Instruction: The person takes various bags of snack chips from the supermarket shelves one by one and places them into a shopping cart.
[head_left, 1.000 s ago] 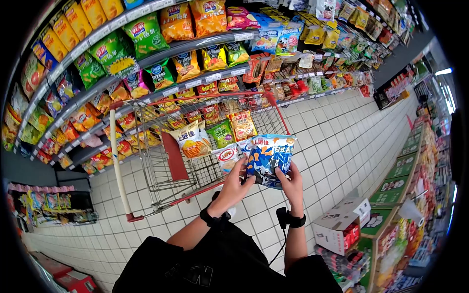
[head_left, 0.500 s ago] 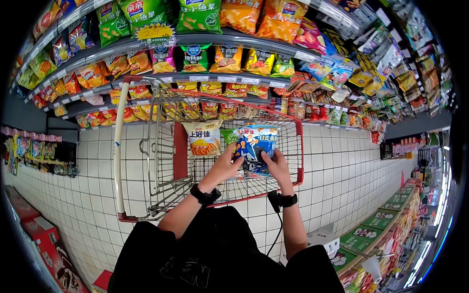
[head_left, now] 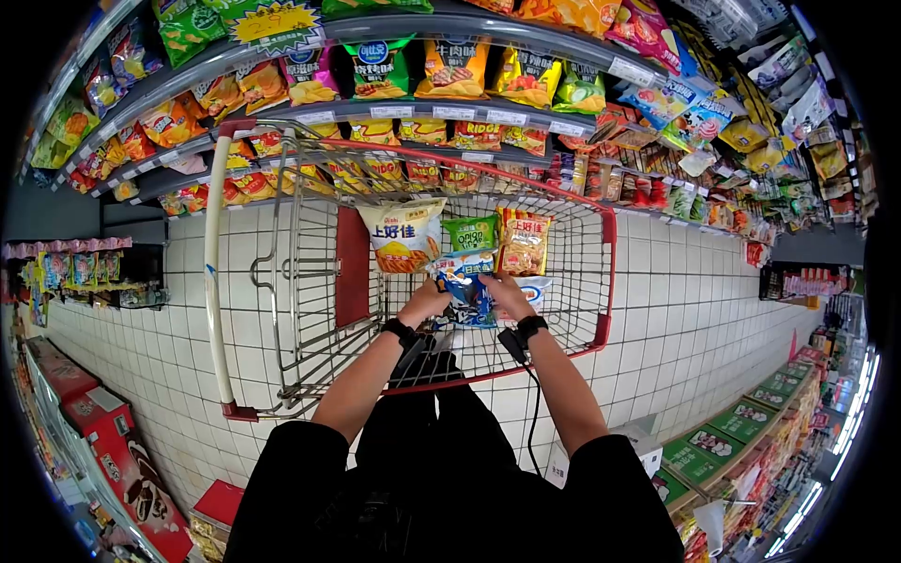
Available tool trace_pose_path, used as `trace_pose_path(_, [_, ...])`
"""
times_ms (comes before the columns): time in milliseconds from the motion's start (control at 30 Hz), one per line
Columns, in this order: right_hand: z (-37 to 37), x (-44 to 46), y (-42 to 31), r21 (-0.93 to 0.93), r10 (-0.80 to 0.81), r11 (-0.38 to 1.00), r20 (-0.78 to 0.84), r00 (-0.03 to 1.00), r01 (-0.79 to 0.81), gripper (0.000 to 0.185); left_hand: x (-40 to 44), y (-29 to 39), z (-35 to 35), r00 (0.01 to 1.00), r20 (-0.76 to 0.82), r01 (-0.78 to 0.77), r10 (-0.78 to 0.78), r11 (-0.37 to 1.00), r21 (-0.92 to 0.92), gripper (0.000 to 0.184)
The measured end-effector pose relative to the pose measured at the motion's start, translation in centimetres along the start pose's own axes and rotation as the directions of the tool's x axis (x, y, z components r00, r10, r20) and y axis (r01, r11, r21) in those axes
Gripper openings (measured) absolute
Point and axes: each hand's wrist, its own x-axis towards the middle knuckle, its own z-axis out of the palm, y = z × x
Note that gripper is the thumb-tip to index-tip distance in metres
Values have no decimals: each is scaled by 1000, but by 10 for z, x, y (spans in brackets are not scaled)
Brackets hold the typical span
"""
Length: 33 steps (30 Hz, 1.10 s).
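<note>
A blue bag of snacks is down inside the shopping cart, held from both sides. My left hand is closed on its left edge, and my right hand grips the right edge with the thumb on its front. Just behind it are a green onion snack bag and a red-and-yellow striped snack bag. A white and yellow snack bag leans at the cart's left end. Beside my right hand, a whitish pack is partly covered.
Shelves of chip bags run along the cart's far side. The cart's white handle is at the left. Green boxes stand at the lower right, and a red freezer case at the lower left. A cable hangs from my right wrist.
The blue bag has gone down into the cart, with both hands still on it. The striped bag and whitish pack now show beside it. The view has shifted, with the shelves higher in it.
</note>
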Motion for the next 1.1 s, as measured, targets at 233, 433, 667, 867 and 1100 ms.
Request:
trace_pose_path(233, [12,67,50,-42,122,992,40,992,-120,46,31,-27,9,980,84,178,-182,983,54,44])
trace_pose_path(433, [18,98,86,-17,135,991,42,990,-135,42,42,-30,14,946,208,234,-247,968,84,52])
trace_pose_path(667, [15,95,83,-70,139,989,112,984,-132,55,61,-41,21,931,238,257,-276,960,108,62])
trace_pose_path(867, [23,126,100,26,237,970,98,966,-241,47,87,-66,27,893,300,318,-335,942,105,60])
trace_pose_path(1100, [25,125,108,84,195,975,124,973,-206,48,88,-75,24,854,424,337,-302,942,-8,72])
